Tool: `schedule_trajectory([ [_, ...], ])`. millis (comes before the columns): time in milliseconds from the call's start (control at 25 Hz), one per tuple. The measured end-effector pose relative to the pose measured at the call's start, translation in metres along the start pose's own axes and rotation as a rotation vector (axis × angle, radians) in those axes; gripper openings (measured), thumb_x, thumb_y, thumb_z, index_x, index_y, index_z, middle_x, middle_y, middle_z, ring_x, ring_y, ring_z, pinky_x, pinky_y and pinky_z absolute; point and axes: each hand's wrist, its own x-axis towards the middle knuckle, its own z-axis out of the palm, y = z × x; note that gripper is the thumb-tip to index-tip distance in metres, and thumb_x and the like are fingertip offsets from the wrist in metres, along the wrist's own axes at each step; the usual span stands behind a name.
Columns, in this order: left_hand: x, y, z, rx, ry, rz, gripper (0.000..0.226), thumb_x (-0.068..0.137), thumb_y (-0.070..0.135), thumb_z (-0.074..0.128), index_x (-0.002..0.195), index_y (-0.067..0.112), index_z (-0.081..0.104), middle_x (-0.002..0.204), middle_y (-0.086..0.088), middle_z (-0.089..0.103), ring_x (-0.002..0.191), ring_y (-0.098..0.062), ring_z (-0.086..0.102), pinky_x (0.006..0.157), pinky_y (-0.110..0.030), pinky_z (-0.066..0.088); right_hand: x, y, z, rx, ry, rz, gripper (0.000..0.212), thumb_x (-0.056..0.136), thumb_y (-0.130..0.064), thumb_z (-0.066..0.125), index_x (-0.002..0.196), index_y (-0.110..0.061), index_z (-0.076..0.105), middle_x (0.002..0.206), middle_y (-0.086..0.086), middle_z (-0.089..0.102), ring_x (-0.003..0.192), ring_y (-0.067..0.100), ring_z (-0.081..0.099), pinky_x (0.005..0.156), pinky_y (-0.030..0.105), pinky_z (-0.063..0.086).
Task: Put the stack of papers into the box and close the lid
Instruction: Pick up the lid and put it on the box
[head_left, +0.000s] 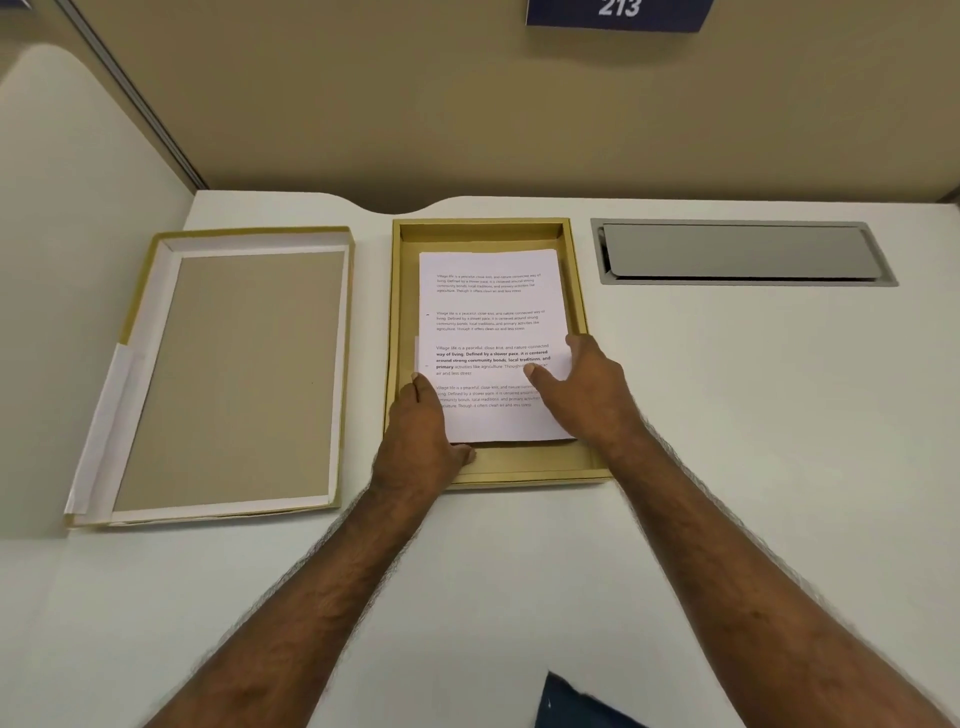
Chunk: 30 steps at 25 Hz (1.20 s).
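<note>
Your hands are both resting on the stack of papers (491, 332) inside the box (579, 312). Your left hand (418, 434) is lying over the lower left corner of the stack, fingers loosely curled along its left edge with the thumb tucked near the bottom edge; whether it is actually gripping the sheets or only pressing on them, you cannot tell from this view. Your right hand (582, 387) is sitting at the right edge of the stack, thumb lying flat across the printed top sheet and the remaining fingers reaching along the side between the paper and the box wall, so it is partly open and pinching the edge lightly at most. The stack is lying flat on the floor of the gold-coloured box, closer to the near wall than the far one, printed side up. The box is standing open on the white counter (727, 415). The lid (234, 374) is lying upside down just to the left of the box, apart from it, showing its brown inner panel. A grey metal cable hatch (737, 252) is sitting in the counter to the right.
</note>
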Motion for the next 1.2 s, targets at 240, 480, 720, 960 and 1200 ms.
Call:
schedule_trajectory([
  [240,-0.044,-0.049,-0.045,-0.199,0.384,0.02,0.068,0.097,0.047,0.071,0.155,0.015,0.052,0.158,-0.007,0.056,0.147,-0.026,0.051,0.115,-0.037,0.044,-0.043,-0.034,0.034,0.2,-0.013,-0.213,0.049,0.096,-0.034,0.079,0.14,-0.019,0.063,0.138,-0.002,0.069,0.125,0.013,0.066,0.094,0.019,0.051],
  [480,-0.058,-0.185,-0.078,-0.281,0.927,-0.281,0.04,0.097,0.028,0.071,0.128,0.004,0.067,0.131,-0.018,0.068,0.128,-0.038,0.059,0.108,-0.042,0.046,-0.08,-0.076,0.109,0.115,-0.275,-0.393,0.042,0.095,-0.036,0.078,0.133,-0.02,0.069,0.118,-0.005,0.074,0.108,0.01,0.071,0.096,0.029,0.06],
  [720,-0.071,-0.232,-0.075,-0.653,1.013,-0.686,0.053,0.088,0.029,0.077,0.13,0.001,0.062,0.129,-0.024,0.063,0.117,-0.04,0.063,0.097,-0.033,0.047,-0.1,-0.112,0.172,-0.094,-0.436,-0.614,0.052,0.1,-0.04,0.071,0.146,-0.019,0.062,0.145,0.0,0.066,0.131,0.017,0.062,0.112,0.036,0.051],
  [960,-0.064,-0.243,-0.083,-1.015,0.928,-0.821,0.058,0.084,0.009,0.073,0.137,0.007,0.049,0.106,-0.005,0.064,0.079,-0.038,0.074,0.075,-0.044,0.065,-0.104,-0.109,0.195,-0.388,-0.589,-0.671,0.066,0.099,-0.04,0.071,0.157,-0.017,0.049,0.162,0.001,0.051,0.149,0.023,0.046,0.121,0.037,0.038],
  [1200,-0.073,-0.235,-0.093,-1.057,1.039,-0.717,0.058,0.076,0.007,0.076,0.131,0.005,0.057,0.087,0.006,0.066,0.071,-0.022,0.073,0.08,-0.051,0.068,-0.125,-0.119,0.197,-0.405,-0.605,-0.729,0.077,0.099,-0.044,0.071,0.163,-0.016,0.039,0.166,0.005,0.047,0.151,0.027,0.043,0.121,0.041,0.038],
])
